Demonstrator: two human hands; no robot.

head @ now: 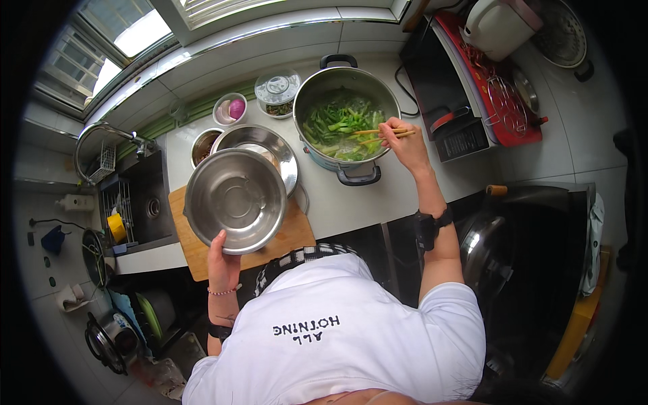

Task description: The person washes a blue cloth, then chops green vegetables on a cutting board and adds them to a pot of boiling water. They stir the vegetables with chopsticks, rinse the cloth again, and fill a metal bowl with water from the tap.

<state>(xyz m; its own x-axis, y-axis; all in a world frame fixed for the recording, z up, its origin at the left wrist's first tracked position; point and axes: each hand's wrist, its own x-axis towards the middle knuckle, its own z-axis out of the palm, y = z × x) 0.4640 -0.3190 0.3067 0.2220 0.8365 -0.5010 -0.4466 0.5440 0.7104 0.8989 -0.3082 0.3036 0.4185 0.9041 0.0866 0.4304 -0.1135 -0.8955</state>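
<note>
My left hand (224,260) grips the near rim of a stainless steel bowl (235,195), whose inside shows no food. That bowl is held over a wooden cutting board (298,228) and partly covers another metal bowl (253,135). In my right hand (407,147) is a pair of wooden chopsticks (400,132), their tips among green leafy vegetables (344,119) in a large two-handled pot (298,129). The vegetables lie in bubbling liquid. A small metal bowl (195,152) with dark contents stands behind the held bowl, partly hidden by it.
Behind the bowls stand a plastic tub (230,109) with purple onion and a lidded clear container (277,93). A sink (147,187) with a faucet (144,144) is at left. A black countertop oven (435,86) stands right of the pot, with a power cord between.
</note>
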